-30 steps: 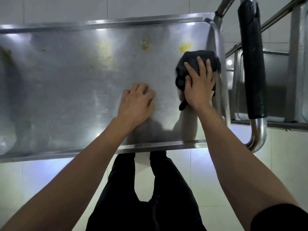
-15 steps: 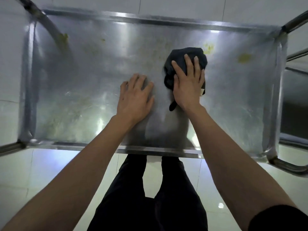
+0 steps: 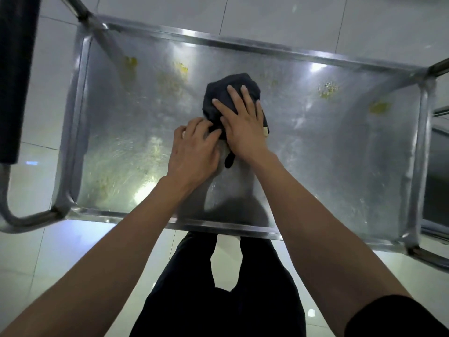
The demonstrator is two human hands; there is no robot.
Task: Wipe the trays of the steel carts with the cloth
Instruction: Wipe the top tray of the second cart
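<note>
Fingers [image 3: 233, 98] of right hand [image 3: 243, 127] spread flat on dark cloth [image 3: 226, 93] mid-tray, left hand [image 3: 192, 152] pinching its near edge; steel tray [image 3: 80, 113] judged partly wiped, with yellow stains [image 3: 328, 90] left along far edge and right corner.

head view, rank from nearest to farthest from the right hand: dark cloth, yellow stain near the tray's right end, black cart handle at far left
1. dark cloth: under the right hand, touching.
2. yellow stain: on the tray, toward its right end.
3. black cart handle: beyond the tray's left end.
</note>
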